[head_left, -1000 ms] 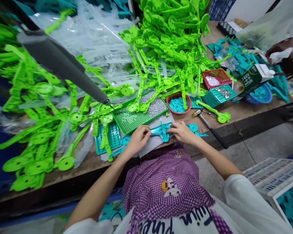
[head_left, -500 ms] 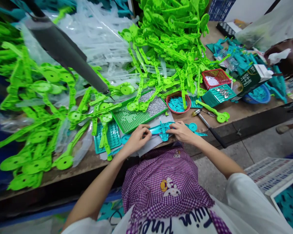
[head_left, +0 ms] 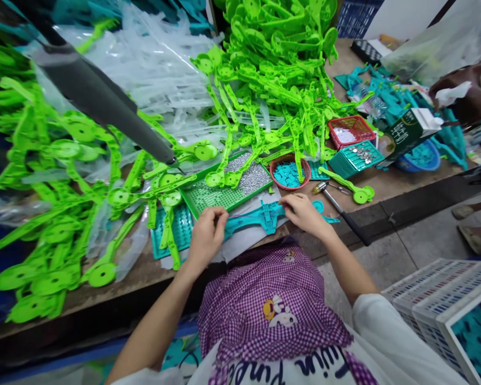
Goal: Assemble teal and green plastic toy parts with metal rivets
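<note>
A long turquoise plastic part [head_left: 269, 216] with a raised cross-shaped middle lies on white paper [head_left: 244, 240] at the table's front edge. My left hand [head_left: 209, 232] is over its left end, fingers curled together and covering that end. A thin line seems to run from these fingers along the part; what they pinch is hidden. On the other side, my right hand [head_left: 304, 213] has its thumb and fingers closed on the part just right of the middle. A round turquoise end [head_left: 317, 206] shows beyond that hand.
Behind the hands is a green tray [head_left: 208, 198] of small metal pieces. Rightward are a red basket [head_left: 271, 174] with turquoise pieces, a hammer [head_left: 340, 208] and stacked turquoise trays [head_left: 350, 160]. Lime-green parts [head_left: 272, 69] are heaped behind. A dark hanging tool [head_left: 104, 101] reaches in at left.
My left hand has slid left along the turquoise part, uncovering more of it. My right hand has shifted slightly upward and right over it. The view has moved a little.
</note>
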Motion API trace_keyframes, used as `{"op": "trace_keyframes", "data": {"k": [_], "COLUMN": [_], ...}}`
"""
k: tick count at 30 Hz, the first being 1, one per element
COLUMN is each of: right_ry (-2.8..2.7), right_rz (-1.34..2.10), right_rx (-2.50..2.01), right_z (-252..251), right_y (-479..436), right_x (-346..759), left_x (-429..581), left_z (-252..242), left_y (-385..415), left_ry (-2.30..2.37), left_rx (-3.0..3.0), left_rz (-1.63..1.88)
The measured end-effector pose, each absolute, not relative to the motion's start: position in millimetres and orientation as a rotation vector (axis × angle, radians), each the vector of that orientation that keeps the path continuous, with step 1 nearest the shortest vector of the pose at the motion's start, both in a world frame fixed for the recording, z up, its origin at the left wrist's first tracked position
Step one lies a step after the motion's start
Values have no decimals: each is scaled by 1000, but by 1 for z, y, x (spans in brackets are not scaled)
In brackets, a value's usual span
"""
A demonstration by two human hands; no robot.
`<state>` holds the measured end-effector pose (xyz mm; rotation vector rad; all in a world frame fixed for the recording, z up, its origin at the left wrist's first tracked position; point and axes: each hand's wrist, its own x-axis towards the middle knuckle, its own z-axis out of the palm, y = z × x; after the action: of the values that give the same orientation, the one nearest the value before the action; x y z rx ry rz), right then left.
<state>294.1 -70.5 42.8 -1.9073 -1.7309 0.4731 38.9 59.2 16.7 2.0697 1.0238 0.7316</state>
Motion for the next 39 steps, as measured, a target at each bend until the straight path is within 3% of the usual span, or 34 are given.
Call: {"op": "trace_keyframes", "data": {"k": [7, 21, 32, 35, 39], "right_ry": [-1409, -1824, -1899, -1881, -1861], "right_rz": [352, 570, 366, 222, 60], "right_rx": [-2211, -2151, -2208, -2262, -2303], "right_z": [56, 26, 20, 11, 0], "right_y": [-60, -112, -110, -114, -116], "right_x": [277, 317, 312, 302, 296], "left_x": [21, -59, -82, -72, -34], "left_z": [23, 40, 41, 46, 62], "left_y": [64, 76, 60, 64, 82], "left_ry": [1146, 1696, 1893, 1824, 1304], "left_rx": [2298, 2092, 1791, 1459, 854], "left_rz": [584, 868, 790, 1039, 1413]}}
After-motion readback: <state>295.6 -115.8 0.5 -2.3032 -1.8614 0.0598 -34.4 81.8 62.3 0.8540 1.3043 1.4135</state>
